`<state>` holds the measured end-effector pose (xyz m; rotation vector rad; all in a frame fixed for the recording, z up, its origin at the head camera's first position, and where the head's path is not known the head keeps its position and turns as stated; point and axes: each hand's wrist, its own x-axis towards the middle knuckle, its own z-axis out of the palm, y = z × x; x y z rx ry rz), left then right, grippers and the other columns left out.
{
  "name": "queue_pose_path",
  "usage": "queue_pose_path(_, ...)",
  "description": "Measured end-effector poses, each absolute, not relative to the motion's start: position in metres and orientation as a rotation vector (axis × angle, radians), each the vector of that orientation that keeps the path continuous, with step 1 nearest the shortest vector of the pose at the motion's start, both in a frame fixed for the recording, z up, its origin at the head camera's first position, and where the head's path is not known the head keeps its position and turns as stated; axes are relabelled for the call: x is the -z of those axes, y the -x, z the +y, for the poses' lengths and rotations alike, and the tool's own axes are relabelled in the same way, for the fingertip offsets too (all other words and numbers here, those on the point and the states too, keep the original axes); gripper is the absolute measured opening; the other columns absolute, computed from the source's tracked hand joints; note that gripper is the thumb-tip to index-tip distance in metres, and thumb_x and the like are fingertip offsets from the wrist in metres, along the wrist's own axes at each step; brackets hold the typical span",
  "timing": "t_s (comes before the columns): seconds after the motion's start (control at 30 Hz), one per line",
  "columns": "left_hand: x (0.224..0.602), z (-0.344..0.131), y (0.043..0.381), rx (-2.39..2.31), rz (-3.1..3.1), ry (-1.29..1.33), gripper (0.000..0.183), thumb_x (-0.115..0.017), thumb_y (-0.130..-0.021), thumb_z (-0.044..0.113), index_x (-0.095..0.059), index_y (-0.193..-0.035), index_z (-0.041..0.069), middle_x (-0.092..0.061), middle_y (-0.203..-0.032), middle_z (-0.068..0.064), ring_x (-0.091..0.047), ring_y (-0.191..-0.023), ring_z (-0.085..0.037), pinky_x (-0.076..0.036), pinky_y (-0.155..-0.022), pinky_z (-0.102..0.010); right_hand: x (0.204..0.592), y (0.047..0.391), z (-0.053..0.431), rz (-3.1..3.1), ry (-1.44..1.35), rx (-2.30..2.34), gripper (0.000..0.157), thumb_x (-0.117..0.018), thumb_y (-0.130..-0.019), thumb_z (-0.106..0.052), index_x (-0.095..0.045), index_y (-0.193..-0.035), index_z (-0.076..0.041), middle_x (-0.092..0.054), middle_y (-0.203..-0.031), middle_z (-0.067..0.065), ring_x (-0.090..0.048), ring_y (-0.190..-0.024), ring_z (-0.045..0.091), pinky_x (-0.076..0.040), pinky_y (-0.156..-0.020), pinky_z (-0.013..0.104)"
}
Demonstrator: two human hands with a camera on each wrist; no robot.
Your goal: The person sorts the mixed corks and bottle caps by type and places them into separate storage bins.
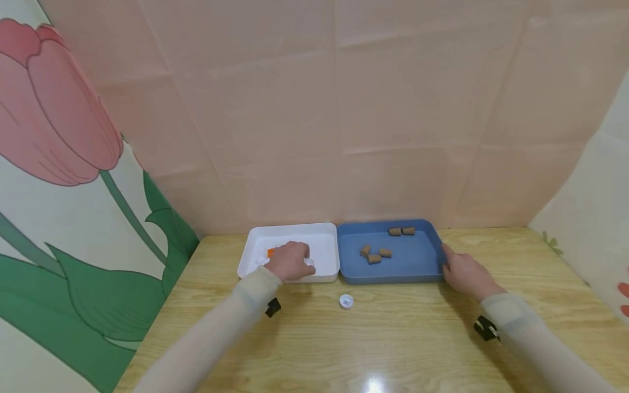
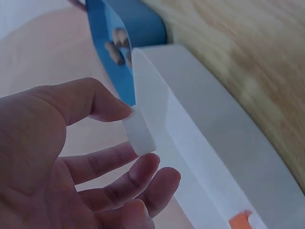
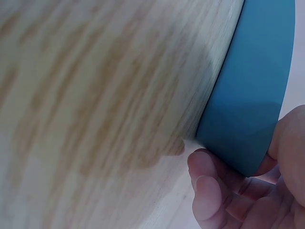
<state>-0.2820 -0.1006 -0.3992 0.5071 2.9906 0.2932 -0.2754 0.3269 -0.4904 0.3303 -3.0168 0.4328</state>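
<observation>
My left hand is over the white tray and pinches a small white bottle cap between thumb and fingers, close to the tray's inner wall in the left wrist view. An orange cap lies in that tray, partly covered by the hand, beside a whitish piece. At the right end of the blue tray, my right hand grips the wall near the front corner. Several brown cork-like cylinders lie in the blue tray, in a front group and a pair at the back.
Another white cap lies on the wooden table in front of where the two trays meet. A pinkish sheet stands behind the trays. A wall with a painted tulip rises at the left.
</observation>
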Motion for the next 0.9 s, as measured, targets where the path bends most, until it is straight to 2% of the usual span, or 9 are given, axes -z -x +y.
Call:
queue_pose_path(0.27,0.406,-0.117,0.312,-0.251,3.053,-0.326,0.032,-0.073,-0.082,0.031,-0.07,-0.103,0.007,-0.069,-0.097,-0.006,-0.061,-0.077,-0.02,-0.052,-0.071,-0.044,0.49,0.276,0.327,-3.029,-0.318,-0.441,0.057,-0.052,-0.094,-0.005,-0.031,-0.14,0.022,-0.063,-0.103,0.039,-0.061,-0.073,0.027,-0.052,-0.065,0.047)
queue_pose_path(0.37,0.409,-0.124,0.321,-0.249,3.053,-0.267,0.028,-0.074,-0.083,0.032,-0.069,-0.097,0.009,-0.068,-0.091,-0.004,-0.059,-0.073,-0.019,-0.051,-0.069,-0.042,0.489,0.275,0.326,-3.031,-0.31,-0.434,0.057,-0.052,-0.094,-0.004,-0.032,-0.14,0.022,-0.062,-0.106,0.04,-0.065,-0.078,0.033,-0.053,-0.068,0.05)
queue_pose_path(0.5,0.414,-0.133,0.332,-0.241,3.034,-0.215,0.021,-0.073,-0.083,0.029,-0.065,-0.079,0.01,-0.061,-0.075,-0.001,-0.053,-0.063,-0.016,-0.046,-0.059,-0.037,0.489,0.274,0.325,-3.033,-0.301,-0.424,0.057,-0.052,-0.093,-0.004,-0.032,-0.14,0.022,-0.06,-0.11,0.041,-0.066,-0.091,0.044,-0.053,-0.074,0.055)
queue_pose_path(0.63,0.421,-0.144,0.343,-0.247,3.021,-0.174,0.02,-0.072,-0.083,0.024,-0.062,-0.071,0.011,-0.058,-0.068,0.0,-0.051,-0.061,-0.016,-0.044,-0.056,-0.035,0.489,0.274,0.323,-3.035,-0.301,-0.424,0.056,-0.051,-0.094,-0.005,-0.032,-0.14,0.021,-0.061,-0.109,0.041,-0.066,-0.09,0.044,-0.053,-0.074,0.055)
queue_pose_path(0.77,0.424,-0.153,0.349,-0.282,3.017,-0.141,0.012,-0.073,-0.081,0.021,-0.068,-0.084,0.01,-0.067,-0.08,-0.002,-0.06,-0.071,-0.019,-0.05,-0.064,-0.039,0.489,0.275,0.323,-3.03,-0.303,-0.422,0.056,-0.051,-0.094,-0.005,-0.032,-0.14,0.021,-0.061,-0.108,0.04,-0.067,-0.089,0.043,-0.053,-0.075,0.055)
queue_pose_path(0.9,0.418,-0.158,0.349,-0.322,2.983,-0.12,0.019,-0.073,-0.084,0.019,-0.072,-0.098,0.007,-0.072,-0.09,-0.005,-0.065,-0.083,-0.022,-0.054,-0.075,-0.043,0.489,0.274,0.323,-3.031,-0.297,-0.421,0.056,-0.051,-0.094,-0.004,-0.032,-0.14,0.021,-0.061,-0.107,0.04,-0.066,-0.089,0.043,-0.053,-0.075,0.056)
